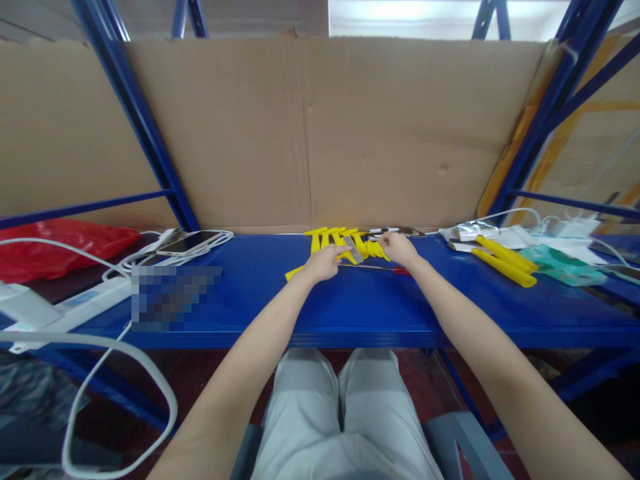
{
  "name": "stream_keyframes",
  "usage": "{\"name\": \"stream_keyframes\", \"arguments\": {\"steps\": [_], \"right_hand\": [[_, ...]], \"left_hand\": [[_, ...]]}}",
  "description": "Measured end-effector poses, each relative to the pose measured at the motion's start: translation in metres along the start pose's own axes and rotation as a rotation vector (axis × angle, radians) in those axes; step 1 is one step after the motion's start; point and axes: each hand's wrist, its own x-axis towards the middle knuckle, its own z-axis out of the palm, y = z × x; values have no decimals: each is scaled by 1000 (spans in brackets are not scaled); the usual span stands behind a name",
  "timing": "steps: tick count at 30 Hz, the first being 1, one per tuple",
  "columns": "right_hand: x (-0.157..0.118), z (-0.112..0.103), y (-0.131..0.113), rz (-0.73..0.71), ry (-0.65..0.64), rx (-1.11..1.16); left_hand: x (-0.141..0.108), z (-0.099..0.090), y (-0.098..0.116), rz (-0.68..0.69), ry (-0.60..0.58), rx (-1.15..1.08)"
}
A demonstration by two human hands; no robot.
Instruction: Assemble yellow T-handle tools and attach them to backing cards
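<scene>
Fingers of the left hand (323, 265), head view: bent, tips at a small flat grey plate (355, 251) with yellow beside it; spread of the tips and any grip too small to make out.

Fingers of the right hand (397, 248), same view: curled, tips at the right end of a row of short yellow pieces (371, 249); whether they pinch one is not discernible.

Between the two sets of fingers: that row, lying on the blue, smooth-topped desk (260, 287).

Beyond the left fingers: several yellow T-shaped pieces (324, 237), side by side.

Nearer the wearer than the fingers: one slim screwdriver, red handle (401, 271), thin shaft pointing left.

Well right of the right fingers: two long yellow rods (505, 268), beside a teal plastic packet (563, 265).

Well left of the left fingers: one white coiled cable (220, 239); farther left, one shiny red plastic bag (65, 247).

Behind all fingers: one upright brown cardboard panel (240, 133).
</scene>
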Motion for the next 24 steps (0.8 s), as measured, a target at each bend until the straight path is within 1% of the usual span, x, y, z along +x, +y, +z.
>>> {"name": "stream_keyframes", "arguments": {"steps": [3,5,8,12,16,19,24], "right_hand": [[0,-3,10,73,-67,-159],[-1,-2,14,105,-115,-208],[-2,0,14,157,-154,-243],[-2,3,9,152,-215,-276],[-2,2,5,137,-280,-309],[-3,0,4,117,-292,-346],[-4,-1,5,146,-244,-379]], "left_hand": [[0,0,1,6,-12,-10],[-1,0,1,11,-16,-13],[-1,-1,2,18,-21,-11],[-1,-3,4,20,-25,-25],[-1,-6,7,7,-58,11],[-1,-7,8,-4,-83,27],[-2,-8,8,-8,-90,12]]}}
